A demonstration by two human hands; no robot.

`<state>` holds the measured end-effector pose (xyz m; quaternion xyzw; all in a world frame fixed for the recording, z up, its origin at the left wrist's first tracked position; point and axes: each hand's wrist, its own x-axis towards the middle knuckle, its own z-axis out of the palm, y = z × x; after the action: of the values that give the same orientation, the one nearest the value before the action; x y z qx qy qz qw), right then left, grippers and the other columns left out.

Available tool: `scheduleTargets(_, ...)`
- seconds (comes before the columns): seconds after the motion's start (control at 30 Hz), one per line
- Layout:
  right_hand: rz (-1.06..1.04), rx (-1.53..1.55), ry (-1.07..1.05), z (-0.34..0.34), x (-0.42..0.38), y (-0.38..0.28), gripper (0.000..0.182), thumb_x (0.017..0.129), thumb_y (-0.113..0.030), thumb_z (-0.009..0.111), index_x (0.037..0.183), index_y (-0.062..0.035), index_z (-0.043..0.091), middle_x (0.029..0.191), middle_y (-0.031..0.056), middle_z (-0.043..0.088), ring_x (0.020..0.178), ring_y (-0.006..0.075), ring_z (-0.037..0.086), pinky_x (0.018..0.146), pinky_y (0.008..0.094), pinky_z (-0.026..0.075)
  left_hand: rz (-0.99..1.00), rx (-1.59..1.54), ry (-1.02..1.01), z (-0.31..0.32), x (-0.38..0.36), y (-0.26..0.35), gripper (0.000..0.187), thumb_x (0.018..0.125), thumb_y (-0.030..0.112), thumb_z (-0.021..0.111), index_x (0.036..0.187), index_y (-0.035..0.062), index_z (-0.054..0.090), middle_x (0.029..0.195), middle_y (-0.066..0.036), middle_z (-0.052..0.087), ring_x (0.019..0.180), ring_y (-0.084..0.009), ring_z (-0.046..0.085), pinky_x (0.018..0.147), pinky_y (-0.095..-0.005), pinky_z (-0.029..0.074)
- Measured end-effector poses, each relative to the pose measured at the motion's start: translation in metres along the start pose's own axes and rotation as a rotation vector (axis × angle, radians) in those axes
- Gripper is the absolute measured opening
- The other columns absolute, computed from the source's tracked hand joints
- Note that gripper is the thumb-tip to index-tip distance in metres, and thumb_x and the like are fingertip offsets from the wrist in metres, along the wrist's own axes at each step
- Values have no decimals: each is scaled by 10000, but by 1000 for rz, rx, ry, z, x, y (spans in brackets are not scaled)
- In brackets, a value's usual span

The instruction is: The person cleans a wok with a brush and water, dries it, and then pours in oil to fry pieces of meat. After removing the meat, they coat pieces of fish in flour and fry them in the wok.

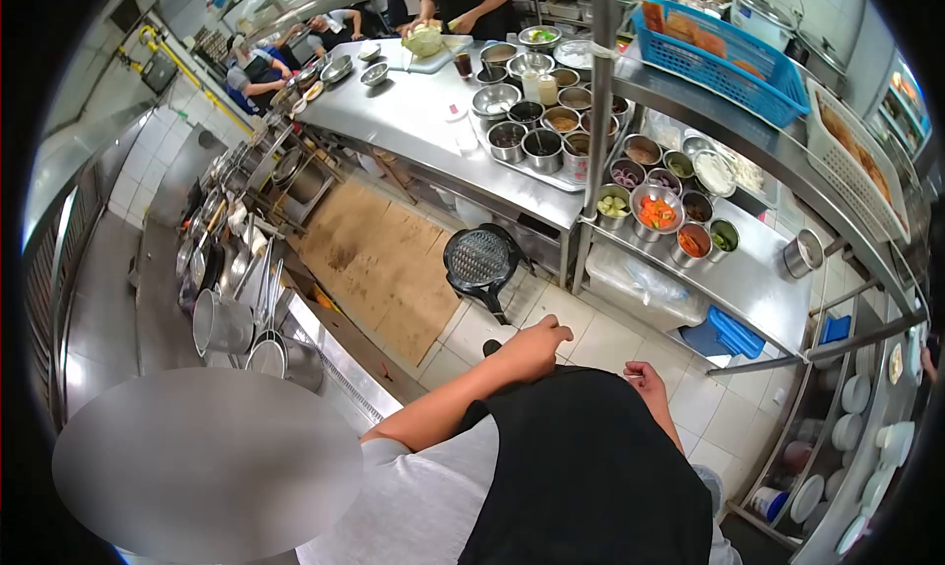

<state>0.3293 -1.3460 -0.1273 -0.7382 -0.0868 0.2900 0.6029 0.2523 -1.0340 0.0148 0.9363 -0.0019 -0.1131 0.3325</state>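
Observation:
My left hand (539, 348) is held out in front of the black apron (591, 467), its fingers curled into a loose fist with nothing showing in them. To the right, my right hand (645, 378) hangs beside the apron, fingers loosely bent and slightly apart, holding nothing visible. Beyond my left hand, a black stool (480, 260) with a textured top stands on the tiled floor. A small dark rounded shape (490, 347) shows just past my left wrist.
A steel counter (413, 102) ahead carries several metal containers. Cut vegetables fill bowls (655, 211) on the right-hand counter, below a shelf with a blue basket (724, 63). Pots (221, 321) stand at left. Cardboard (369, 260) covers some floor. Other people (472, 9) work at the back.

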Motion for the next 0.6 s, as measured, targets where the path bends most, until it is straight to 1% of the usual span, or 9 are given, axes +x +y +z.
scheduleTargets(0.13,-1,-78,-40,21,18,-11,328,938,-76,719,1249,-18,632,1115,88,700,825,110,667,766,269,556,-46,-61,122,0,-13,-31,446,771,-52,580,1206,8,657,1199,-223,590,1002,-422,628,934,-446,533)
scheduleTargets(0.2,11,-90,-67,34,28,-18,321,937,-71,717,1244,-22,637,1114,92,700,815,108,667,766,265,555,53,-86,268,-3,-16,-48,437,762,-69,587,1184,18,664,1198,-212,587,987,-406,637,917,-429,544)
scheduleTargets(0.23,12,-85,-46,42,34,-20,321,937,-71,717,1244,-22,637,1114,92,700,815,108,667,766,265,555,71,-86,256,-9,-19,-54,437,762,-69,587,1184,18,664,1198,-212,587,987,-406,637,917,-429,544)
scheduleTargets(0.3,-60,-160,-108,55,43,-24,342,918,-75,730,1244,-28,635,1132,122,694,833,156,696,773,298,568,4,-200,283,-25,-23,-62,389,781,-67,594,1153,7,679,1193,-219,612,1089,-430,621,953,-457,531)
scheduleTargets(0.33,-48,-142,-44,59,44,-36,342,918,-75,730,1244,-28,635,1132,122,694,833,156,696,773,298,568,-17,-235,297,-33,-25,-64,379,771,-84,611,1134,1,679,1175,-216,625,1083,-427,624,946,-451,532)
scheduleTargets(0.4,-216,-411,-149,70,44,-71,380,893,-129,750,1244,-41,634,1161,162,679,942,266,714,851,380,576,50,-174,288,-51,-26,-72,372,771,-80,636,1132,0,677,1121,-228,636,1082,-422,624,942,-455,526)
scheduleTargets(0.5,-326,-677,-186,79,56,-78,434,891,-204,736,1285,-70,611,1219,186,634,1079,364,656,954,464,529,-3,-178,189,-59,-25,-88,367,788,24,777,1142,12,678,1106,-207,658,889,-416,664,719,-443,561)
scheduleTargets(0.57,-309,-732,-184,81,54,-92,439,891,-234,719,1291,-94,605,1227,186,626,1130,415,620,999,499,494,183,-34,186,-65,-20,-88,374,779,38,803,1132,6,683,1063,-222,670,942,-413,660,753,-449,551)
scheduleTargets(0.6,-291,-731,-187,81,52,-95,450,874,-221,728,1290,-103,605,1225,182,628,1134,408,624,980,505,504,173,-75,173,-65,-20,-85,364,784,32,799,1128,-4,685,1068,-214,677,983,-412,656,777,-452,547)
